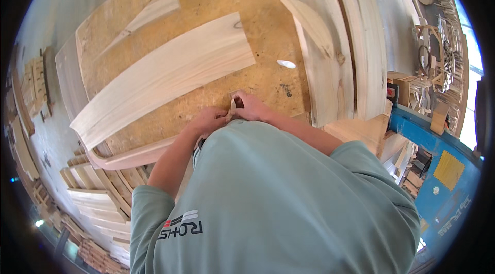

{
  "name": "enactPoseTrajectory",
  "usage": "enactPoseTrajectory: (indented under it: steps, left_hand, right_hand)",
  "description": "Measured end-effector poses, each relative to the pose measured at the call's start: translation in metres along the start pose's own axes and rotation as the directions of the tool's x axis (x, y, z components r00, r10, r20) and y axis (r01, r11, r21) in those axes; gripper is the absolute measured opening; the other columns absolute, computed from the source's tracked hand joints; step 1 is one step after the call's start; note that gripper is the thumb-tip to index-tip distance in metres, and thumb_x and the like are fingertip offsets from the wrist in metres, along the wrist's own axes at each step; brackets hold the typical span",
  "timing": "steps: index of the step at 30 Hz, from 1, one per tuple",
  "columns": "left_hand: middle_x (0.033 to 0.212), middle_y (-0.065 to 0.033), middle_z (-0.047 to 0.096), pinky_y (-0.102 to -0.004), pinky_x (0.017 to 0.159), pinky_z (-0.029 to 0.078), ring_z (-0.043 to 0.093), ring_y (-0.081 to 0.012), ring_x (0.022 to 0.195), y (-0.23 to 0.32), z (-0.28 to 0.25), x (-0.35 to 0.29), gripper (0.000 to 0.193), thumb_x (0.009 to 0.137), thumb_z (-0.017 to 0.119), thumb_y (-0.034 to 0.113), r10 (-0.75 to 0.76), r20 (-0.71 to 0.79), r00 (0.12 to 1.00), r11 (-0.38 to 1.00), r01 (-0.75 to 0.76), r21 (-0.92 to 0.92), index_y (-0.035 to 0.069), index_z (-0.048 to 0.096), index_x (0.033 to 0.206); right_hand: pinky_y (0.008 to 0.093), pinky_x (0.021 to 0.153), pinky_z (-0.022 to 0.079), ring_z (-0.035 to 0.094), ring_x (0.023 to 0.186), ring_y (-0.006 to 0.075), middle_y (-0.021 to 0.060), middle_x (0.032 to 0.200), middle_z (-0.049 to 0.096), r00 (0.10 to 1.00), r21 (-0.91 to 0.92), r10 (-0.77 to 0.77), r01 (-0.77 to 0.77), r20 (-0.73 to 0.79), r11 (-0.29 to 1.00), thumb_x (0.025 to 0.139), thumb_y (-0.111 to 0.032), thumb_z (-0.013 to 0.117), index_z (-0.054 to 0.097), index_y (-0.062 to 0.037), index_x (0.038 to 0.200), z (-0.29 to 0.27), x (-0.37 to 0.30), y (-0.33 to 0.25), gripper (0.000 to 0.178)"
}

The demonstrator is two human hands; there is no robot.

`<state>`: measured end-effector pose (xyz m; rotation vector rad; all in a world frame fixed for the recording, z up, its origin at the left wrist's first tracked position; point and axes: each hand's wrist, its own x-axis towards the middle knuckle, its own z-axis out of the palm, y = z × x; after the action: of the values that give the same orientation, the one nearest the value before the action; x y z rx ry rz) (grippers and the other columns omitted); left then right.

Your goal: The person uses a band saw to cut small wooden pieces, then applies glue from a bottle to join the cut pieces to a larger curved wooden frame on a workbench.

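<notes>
At the near edge of the workbench point(273, 11), close against my shirt, both hands meet on a small, thin tan piece point(231, 110). Whether it is folded sandpaper or a sliver of wood I cannot tell. My right hand point(250, 106) pinches its upper end, and my left hand point(210, 120) is closed around its lower end. Just beyond my hands a wide, pale wooden board point(170, 75) with curved long edges lies flat across the bench. Neither hand touches it.
A tapered wood offcut point(152, 13) lies farther back. Right of it are a white oval spot point(286, 63), a curved slat point(311, 24) and long thick planks point(330, 80). A blue machine point(438, 158) stands at right. Stacked boards point(98, 199) fill the lower left.
</notes>
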<state>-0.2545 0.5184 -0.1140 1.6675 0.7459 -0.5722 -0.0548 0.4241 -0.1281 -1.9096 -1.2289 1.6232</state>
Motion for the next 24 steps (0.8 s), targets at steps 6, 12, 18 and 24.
enactPoseTrajectory:
  steps: [6, 12, 18, 24]
  left_hand:
    - [0.078, -0.0196, 0.063, -0.0405, 0.067, 0.048, 0.062, -0.0293, 0.073, -0.018, 0.006, 0.013, 0.030, 0.087, 0.065, 0.031, 0.091, -0.056, 0.994, 0.996, -0.092, -0.018, 0.001, 0.065, 0.087]
    - [0.093, -0.0096, 0.071, -0.0328, 0.077, 0.051, 0.062, -0.0158, 0.084, -0.029, 0.006, 0.014, 0.032, 0.088, 0.070, 0.018, 0.048, -0.021, 0.999, 0.989, -0.051, -0.138, 0.001, 0.070, 0.115]
    - [0.102, -0.0119, 0.073, -0.0324, 0.082, 0.052, 0.065, -0.0167, 0.091, -0.016, -0.003, 0.011, 0.036, 0.089, 0.070, 0.019, 0.007, 0.002, 1.000, 0.996, -0.007, -0.084, 0.002, 0.069, 0.121]
    - [0.110, -0.0147, 0.073, -0.0346, 0.090, 0.051, 0.067, -0.0214, 0.101, -0.010, -0.004, 0.007, 0.036, 0.091, 0.068, 0.021, -0.015, 0.033, 0.999, 0.997, 0.018, -0.076, 0.003, 0.069, 0.122]
  right_hand:
    - [0.0349, 0.078, 0.055, 0.067, 0.083, 0.0221, 0.0130, 0.094, 0.069, 0.910, 0.257, 0.118, -0.013, -0.397, 0.966, 0.079, -0.022, 0.080, 0.059, -0.0011, 0.116, -0.022, -0.041, 0.040, 0.048]
    - [0.0344, 0.083, 0.051, 0.057, 0.093, 0.0196, 0.0134, 0.106, 0.056, 0.526, 0.183, 0.072, 0.163, -0.847, 0.970, 0.080, -0.019, 0.081, 0.053, 0.0017, 0.122, -0.067, -0.028, 0.071, 0.055]
    - [0.0370, 0.092, 0.050, 0.054, 0.109, 0.0216, 0.0128, 0.123, 0.052, 0.573, 0.108, 0.042, 0.083, -0.818, 0.991, 0.083, -0.023, 0.080, 0.049, -0.0021, 0.136, -0.088, -0.005, 0.062, 0.066]
    - [0.0361, 0.091, 0.048, 0.056, 0.104, 0.0254, 0.0145, 0.113, 0.060, 0.538, 0.007, -0.023, 0.054, -0.843, 0.999, 0.082, -0.023, 0.080, 0.063, -0.0005, 0.118, -0.089, 0.006, 0.071, 0.045]
